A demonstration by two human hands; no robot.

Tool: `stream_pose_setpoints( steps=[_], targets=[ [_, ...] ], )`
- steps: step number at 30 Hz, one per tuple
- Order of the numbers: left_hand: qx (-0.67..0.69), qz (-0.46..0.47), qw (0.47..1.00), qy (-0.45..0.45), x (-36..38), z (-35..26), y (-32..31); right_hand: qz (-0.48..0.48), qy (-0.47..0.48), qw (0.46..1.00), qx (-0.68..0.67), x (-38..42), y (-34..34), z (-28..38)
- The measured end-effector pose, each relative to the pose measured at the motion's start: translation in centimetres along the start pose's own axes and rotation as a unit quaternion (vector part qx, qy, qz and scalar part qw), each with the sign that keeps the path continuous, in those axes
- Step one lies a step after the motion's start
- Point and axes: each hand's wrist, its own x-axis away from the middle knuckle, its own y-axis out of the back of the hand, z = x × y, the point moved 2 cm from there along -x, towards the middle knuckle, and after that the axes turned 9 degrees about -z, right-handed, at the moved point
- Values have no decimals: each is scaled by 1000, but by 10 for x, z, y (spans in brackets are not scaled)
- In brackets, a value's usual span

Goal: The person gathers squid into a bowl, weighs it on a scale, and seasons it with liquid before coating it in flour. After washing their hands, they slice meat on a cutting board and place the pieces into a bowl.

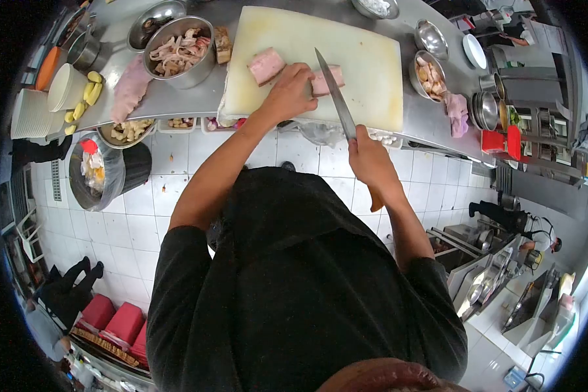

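Observation:
My right hand (370, 160) is closed around the handle of a long kitchen knife (339, 98), its blade pointing away from me over the board. The blade crosses a pink block of meat (319, 85) in this view. My left hand (289, 91) has its fingers curled and pressed against the near left end of that block, holding it on the white cutting board (366, 55). A second pink block of meat with a browner lower edge (266, 65) lies on the board just beyond my left hand, apart from it.
A steel pot of meat strips (179, 52) stands left of the board, near a flat pink piece of meat (130, 88). On the right are a bowl of pale chunks (429, 77) and a pink cloth (457, 114). A lined bin (98, 173) stands below the counter.

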Motion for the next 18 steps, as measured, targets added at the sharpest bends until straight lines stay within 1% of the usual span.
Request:
stream_pose_setpoints(
  steps=[3, 6, 9, 12, 15, 17, 18],
  targets=[
    [4, -11, 1000, -5, 0, 1, -3, 19, -9, 1000, -8, 8, -2, -3],
    [7, -2, 1000, 1, -2, 4, -6, 40, -19, 999, -1, 10, -9, -8],
    [5, -11, 1000, -3, -3, 7, -10, 58, -38, 998, -5, 13, -5, -1],
    [-3, -9, 1000, -4, -3, 10, -12, 112, -84, 990, -23, 15, 4, 1],
    [10, -1, 1000, 10, -2, 7, -11, 90, -42, 995, 32, 5, -16, -10],
    [3, -5, 1000, 2, 1, 13, -16, 38, 0, 999, 20, -18, -52, -17],
    [-4, -9, 1000, -7, 0, 14, -15, 6, 24, 1000, 13, -26, -59, -14]
  ],
)
